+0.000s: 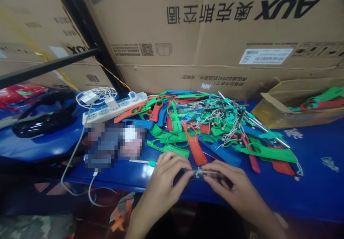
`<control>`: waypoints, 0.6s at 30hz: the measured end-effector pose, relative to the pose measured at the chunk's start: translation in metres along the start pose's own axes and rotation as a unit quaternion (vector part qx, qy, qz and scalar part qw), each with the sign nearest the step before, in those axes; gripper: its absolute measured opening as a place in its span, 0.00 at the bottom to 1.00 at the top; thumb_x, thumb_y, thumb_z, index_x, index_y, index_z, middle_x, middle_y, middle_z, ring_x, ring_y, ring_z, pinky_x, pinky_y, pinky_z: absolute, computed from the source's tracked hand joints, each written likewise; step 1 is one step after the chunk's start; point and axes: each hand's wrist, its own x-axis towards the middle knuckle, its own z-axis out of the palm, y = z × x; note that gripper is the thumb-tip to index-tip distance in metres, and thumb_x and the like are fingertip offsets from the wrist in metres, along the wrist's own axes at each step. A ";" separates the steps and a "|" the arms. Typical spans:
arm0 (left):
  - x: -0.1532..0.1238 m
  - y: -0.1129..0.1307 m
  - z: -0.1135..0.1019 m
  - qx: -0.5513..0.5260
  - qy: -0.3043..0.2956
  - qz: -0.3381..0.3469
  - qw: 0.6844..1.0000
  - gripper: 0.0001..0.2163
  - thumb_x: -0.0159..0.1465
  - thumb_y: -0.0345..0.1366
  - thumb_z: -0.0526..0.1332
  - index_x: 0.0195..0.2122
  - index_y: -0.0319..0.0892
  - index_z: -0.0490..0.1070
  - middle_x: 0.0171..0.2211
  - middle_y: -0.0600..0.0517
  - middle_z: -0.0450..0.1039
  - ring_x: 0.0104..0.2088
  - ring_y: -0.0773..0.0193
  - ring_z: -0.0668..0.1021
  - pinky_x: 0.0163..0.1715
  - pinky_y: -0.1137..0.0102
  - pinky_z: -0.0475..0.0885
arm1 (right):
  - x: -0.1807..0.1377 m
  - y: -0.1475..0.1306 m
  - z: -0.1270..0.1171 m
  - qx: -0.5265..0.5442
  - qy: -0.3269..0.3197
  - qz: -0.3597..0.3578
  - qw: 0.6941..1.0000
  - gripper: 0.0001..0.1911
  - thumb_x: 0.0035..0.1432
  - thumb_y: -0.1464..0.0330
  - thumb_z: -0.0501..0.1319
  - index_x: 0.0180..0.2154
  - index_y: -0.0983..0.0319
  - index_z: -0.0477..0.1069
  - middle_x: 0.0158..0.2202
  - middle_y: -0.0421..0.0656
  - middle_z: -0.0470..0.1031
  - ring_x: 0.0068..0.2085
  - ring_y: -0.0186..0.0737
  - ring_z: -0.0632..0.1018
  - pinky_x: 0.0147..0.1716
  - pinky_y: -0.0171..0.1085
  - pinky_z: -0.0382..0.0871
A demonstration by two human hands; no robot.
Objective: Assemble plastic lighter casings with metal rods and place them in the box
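Close to the table's front edge, my left hand (pixel 172 176) and my right hand (pixel 228 180) meet over a small see-through lighter part (pixel 198 173). Fingers of both hands are closed on it, one hand at each end, and blur hides its details. Beside my left knuckles a thin metal tube with a teal collar (pixel 143 162) sticks out to the left; whether it is held or lies on the table I cannot tell. Just beyond my fingers lie an orange lighter handle shell (pixel 195 144), a blue shell (pixel 221 152) and a green shell (pixel 170 148).
Behind is a pile of teal lighter rods with white wires (pixel 225 111). A power strip (pixel 103 113), a cabled phone-like item (pixel 103 147) and black headgear (pixel 45 119) lie left. An open carton (pixel 298 108) holds shells at right. Large cardboard boxes (pixel 215 38) stand behind the blue table (pixel 317 181).
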 end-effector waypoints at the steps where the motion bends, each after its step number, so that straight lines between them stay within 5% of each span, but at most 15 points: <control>1: 0.000 0.000 0.000 0.000 0.000 0.003 1.000 0.02 0.74 0.32 0.61 0.43 0.46 0.72 0.41 0.56 0.78 0.46 0.62 0.74 0.51 0.62 0.64 | 0.000 0.001 0.000 0.000 0.001 -0.002 1.000 0.09 0.70 0.59 0.61 0.47 0.52 0.78 0.40 0.39 0.80 0.36 0.36 0.78 0.31 0.34 0.71; 18: 0.000 -0.002 0.001 -0.011 -0.006 0.013 1.000 0.03 0.74 0.31 0.61 0.43 0.46 0.73 0.41 0.56 0.78 0.46 0.62 0.74 0.50 0.63 0.64 | 0.001 -0.001 0.001 -0.007 0.006 -0.010 1.000 0.09 0.69 0.60 0.62 0.47 0.52 0.78 0.42 0.39 0.81 0.40 0.36 0.80 0.39 0.34 0.75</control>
